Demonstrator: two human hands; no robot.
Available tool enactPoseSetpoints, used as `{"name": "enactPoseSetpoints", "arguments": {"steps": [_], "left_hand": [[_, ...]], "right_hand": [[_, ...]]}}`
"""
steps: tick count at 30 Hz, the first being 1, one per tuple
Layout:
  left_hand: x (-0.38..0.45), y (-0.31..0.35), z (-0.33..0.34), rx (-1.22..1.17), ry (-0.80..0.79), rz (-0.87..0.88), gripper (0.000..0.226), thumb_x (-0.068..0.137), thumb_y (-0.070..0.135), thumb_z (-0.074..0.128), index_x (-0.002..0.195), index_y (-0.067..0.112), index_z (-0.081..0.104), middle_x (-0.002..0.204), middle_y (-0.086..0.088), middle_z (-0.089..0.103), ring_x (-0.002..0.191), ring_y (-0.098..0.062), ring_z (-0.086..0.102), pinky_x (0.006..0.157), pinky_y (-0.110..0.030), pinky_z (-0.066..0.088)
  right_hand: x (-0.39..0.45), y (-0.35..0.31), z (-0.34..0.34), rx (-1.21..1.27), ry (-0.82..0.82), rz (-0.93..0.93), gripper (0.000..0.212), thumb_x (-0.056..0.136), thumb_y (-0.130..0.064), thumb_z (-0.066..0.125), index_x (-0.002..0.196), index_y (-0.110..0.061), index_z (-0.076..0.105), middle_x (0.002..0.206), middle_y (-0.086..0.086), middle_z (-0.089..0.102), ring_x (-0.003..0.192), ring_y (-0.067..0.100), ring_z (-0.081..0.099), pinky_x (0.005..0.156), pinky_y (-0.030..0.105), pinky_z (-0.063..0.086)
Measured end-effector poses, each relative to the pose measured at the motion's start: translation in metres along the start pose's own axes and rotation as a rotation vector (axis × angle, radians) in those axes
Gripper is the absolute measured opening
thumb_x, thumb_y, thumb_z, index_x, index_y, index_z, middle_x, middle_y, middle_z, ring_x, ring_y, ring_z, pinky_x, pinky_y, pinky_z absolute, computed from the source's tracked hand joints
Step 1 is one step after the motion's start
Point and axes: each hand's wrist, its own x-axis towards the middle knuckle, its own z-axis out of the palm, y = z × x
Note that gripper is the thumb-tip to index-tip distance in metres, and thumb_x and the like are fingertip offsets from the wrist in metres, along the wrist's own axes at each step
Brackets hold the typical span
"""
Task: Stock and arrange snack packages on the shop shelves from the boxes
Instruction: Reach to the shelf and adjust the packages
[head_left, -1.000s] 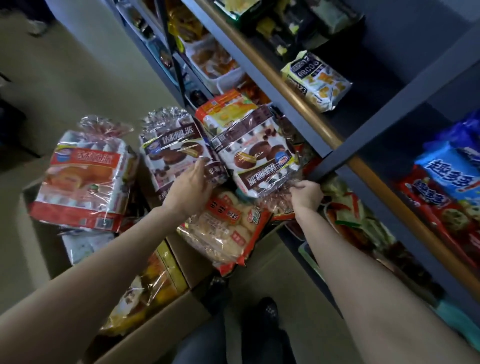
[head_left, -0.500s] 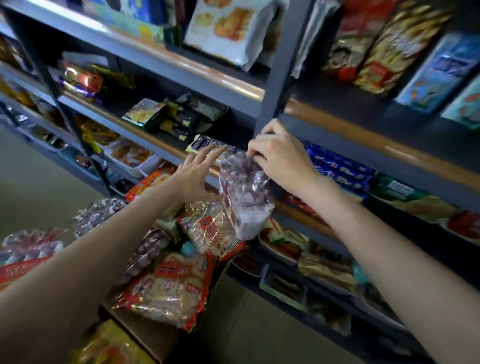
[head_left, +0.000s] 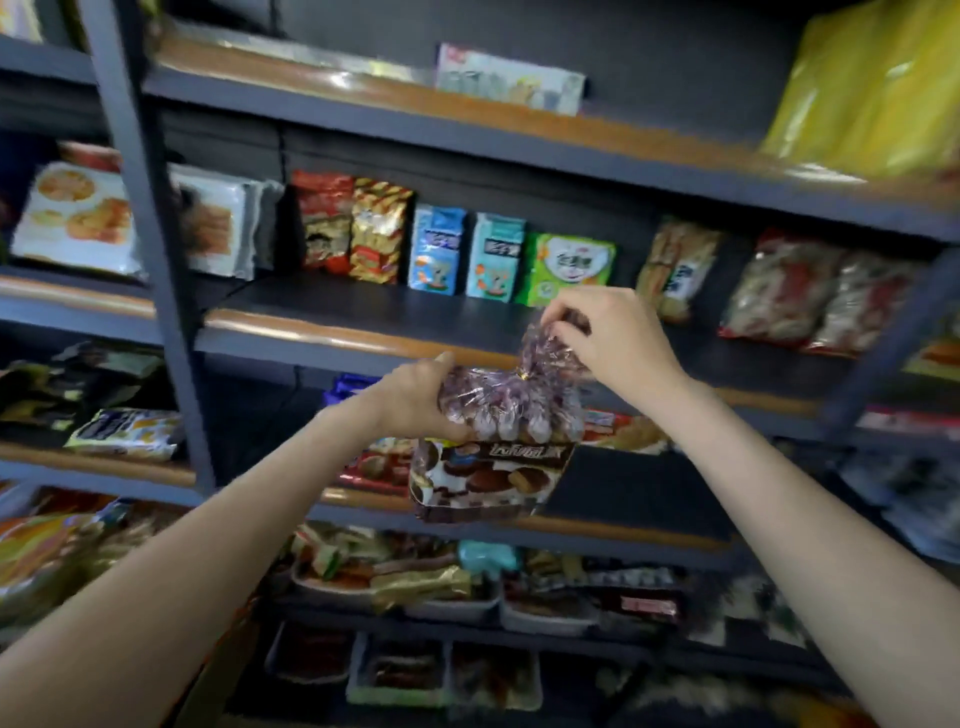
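Before blurred shelves (head_left: 358, 338), both hands pinch a crinkly, seemingly cake-filled bag (head_left: 498, 441).

Honestly not much here is readable, the whole shot is pretty blurry. The chocolate pie package (head_left: 488, 478) has a dark band across the top with big pale Chinese characters on it, but they're too smeared for me to make out. The two light blue packs (head_left: 435, 249) on the middle shelf (head_left: 332, 332) each have a dark label strip with white characters, also unreadable. Same story with the green pack (head_left: 569, 267) next to them: there's a white panel with lettering, can't tell what it says.
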Motion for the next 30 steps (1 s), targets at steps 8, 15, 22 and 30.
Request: {"name": "enactPoseSetpoints", "arguments": {"steps": [8,15,22,30], "left_hand": [[0.062,0.164,0.067,-0.297,0.098,0.221,0.051,0.072,0.028,0.078,0.110,0.023,0.045,0.085,0.008,0.058,0.075,-0.005,0.055,0.062,-0.014,0.042],[0.115,0.279,0.137,-0.356,-0.086,0.469,0.049,0.073,0.024,0.078,0.108,0.021,0.045,0.098,0.000,0.056,0.087,-0.018,0.056,0.075,-0.031,0.045],[0.182,0.369,0.209,-0.367,-0.163,0.701,0.050,0.072,0.028,0.077,0.110,0.029,0.044,0.102,0.016,0.048,0.096,-0.012,0.047,0.077,-0.025,0.039],[0.285,0.467,0.251,-0.555,0.169,0.750,0.071,0.080,0.026,0.072,0.135,0.031,0.028,0.137,0.004,0.037,0.130,-0.018,0.035,0.109,-0.034,0.031]], "right_hand": [[-0.123,0.142,-0.114,0.312,0.149,0.648,0.072,0.078,-0.044,0.069,0.139,-0.028,0.036,0.145,-0.003,0.035,0.116,0.011,0.045,0.093,0.029,0.043],[-0.237,0.222,-0.143,0.432,-0.066,1.069,0.093,0.076,-0.038,0.073,0.149,-0.031,0.014,0.156,-0.005,0.015,0.141,0.020,0.022,0.106,0.036,0.030],[-0.296,0.314,-0.188,0.292,0.123,1.121,0.097,0.070,-0.032,0.079,0.148,-0.020,0.022,0.156,-0.005,0.018,0.142,0.017,0.019,0.111,0.035,0.026],[-0.274,0.447,-0.263,0.009,0.645,0.868,0.065,0.078,-0.011,0.075,0.132,-0.019,0.039,0.122,0.001,0.055,0.112,0.023,0.055,0.091,0.044,0.049]]}}
